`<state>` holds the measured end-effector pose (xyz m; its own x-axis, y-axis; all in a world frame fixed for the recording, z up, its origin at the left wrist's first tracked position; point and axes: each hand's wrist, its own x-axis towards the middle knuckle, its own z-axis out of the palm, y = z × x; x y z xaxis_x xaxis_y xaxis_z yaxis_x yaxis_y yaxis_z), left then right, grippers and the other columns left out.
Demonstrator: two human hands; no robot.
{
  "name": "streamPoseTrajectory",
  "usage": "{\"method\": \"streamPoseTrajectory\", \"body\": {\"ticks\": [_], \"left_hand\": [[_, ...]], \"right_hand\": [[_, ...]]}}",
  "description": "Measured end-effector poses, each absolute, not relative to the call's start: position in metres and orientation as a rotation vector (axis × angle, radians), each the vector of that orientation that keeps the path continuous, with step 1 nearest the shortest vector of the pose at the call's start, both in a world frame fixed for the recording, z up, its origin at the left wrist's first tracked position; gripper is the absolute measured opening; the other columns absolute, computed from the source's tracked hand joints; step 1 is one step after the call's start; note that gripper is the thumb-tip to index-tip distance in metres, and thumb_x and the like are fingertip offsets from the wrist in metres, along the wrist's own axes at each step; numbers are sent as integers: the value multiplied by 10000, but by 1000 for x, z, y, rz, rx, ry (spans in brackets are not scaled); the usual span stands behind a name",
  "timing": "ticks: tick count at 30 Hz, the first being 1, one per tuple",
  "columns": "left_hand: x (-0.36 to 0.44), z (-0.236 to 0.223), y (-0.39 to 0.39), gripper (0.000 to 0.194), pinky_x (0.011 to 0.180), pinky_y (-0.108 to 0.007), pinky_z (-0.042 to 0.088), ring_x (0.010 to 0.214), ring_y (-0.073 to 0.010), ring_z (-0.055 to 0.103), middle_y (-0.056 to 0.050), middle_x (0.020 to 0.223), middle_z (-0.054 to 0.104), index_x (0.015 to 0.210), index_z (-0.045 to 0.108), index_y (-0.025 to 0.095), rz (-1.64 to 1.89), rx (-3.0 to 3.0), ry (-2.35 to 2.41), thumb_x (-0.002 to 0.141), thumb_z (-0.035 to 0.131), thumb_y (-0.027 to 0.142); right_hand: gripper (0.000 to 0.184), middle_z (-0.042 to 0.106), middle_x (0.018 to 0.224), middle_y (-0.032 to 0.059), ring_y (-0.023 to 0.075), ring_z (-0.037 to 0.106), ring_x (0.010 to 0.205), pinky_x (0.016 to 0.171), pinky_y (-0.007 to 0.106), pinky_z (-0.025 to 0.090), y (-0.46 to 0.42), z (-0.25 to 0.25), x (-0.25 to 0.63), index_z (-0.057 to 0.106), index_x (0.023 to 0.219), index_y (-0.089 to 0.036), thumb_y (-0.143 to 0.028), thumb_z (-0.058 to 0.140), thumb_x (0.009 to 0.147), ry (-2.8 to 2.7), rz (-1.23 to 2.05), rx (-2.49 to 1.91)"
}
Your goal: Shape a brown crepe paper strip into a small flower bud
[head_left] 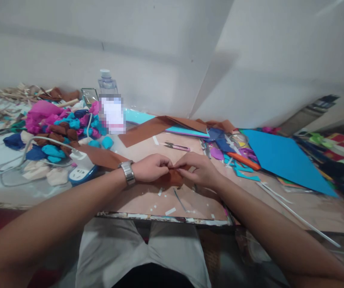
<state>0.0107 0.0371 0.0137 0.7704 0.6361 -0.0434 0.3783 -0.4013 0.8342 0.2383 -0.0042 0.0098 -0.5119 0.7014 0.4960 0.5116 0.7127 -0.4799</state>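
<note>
My left hand (151, 168), with a metal-banded watch (127, 172) at its wrist, pinches the edge of a piece of brown paper-like material (173, 178). Opposite it, my right hand (199, 170) grips the same edge between thumb and fingers, the fingertips of both hands nearly meeting. Part of the brown piece hangs below the fingers over the table. Another brown strip (100, 156) runs out to the left of my left wrist; whether it joins the held piece is hidden. Just beyond my hands lie thread snips (176, 147).
A folded brown strip (148, 130) lies behind the hands. To the left are a power socket (82, 175) with a cable, bunched coloured scraps (44, 114) and a bottle (107, 85). A utility knife (245, 161) and blue sheet (286, 160) lie right. White snippets (170, 211) dot the table's front.
</note>
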Motion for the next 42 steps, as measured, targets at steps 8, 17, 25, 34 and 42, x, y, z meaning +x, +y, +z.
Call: {"method": "streamPoseTrajectory", "body": {"ticks": [8, 17, 25, 34, 42], "left_hand": [[10, 16, 38, 189, 663, -238, 422, 685, -125, 561, 6, 743, 662, 812, 684, 151, 336, 1971, 729, 830, 500, 189], [9, 13, 39, 366, 627, -231, 414, 677, -123, 535, -14, 746, 652, 824, 675, 138, 391, 2010, 741, 964, 548, 452], [10, 16, 34, 326, 634, -249, 384, 708, -149, 578, -20, 796, 693, 946, 716, 157, 416, 2270, 795, 915, 636, 471], [10, 20, 31, 293, 652, -266, 352, 686, -144, 571, -16, 751, 690, 866, 716, 169, 431, 2429, 753, 983, 519, 352], [10, 20, 32, 334, 650, -274, 329, 655, -133, 538, -14, 711, 662, 796, 678, 166, 438, 2505, 734, 1004, 474, 329]], "right_hand": [[155, 789, 866, 26, 181, 696, 809, 806, 345, 529, -3, 11, 238, 766, 933, -247, -171, 634, 905, -2271, 287, -875], [106, 797, 886, 34, 181, 705, 802, 793, 343, 521, -2, 11, 238, 757, 958, -238, -220, 661, 919, -2272, 279, -894], [109, 789, 883, 43, 191, 693, 814, 800, 348, 512, -3, 8, 240, 769, 960, -231, -268, 671, 931, -2253, 272, -999], [108, 774, 859, 47, 190, 697, 800, 753, 323, 516, -3, 8, 238, 756, 905, -216, -275, 667, 922, -2255, 309, -1053], [102, 756, 824, 44, 185, 676, 769, 733, 315, 502, -4, 8, 236, 736, 876, -214, -255, 650, 914, -2269, 275, -1017]]}}
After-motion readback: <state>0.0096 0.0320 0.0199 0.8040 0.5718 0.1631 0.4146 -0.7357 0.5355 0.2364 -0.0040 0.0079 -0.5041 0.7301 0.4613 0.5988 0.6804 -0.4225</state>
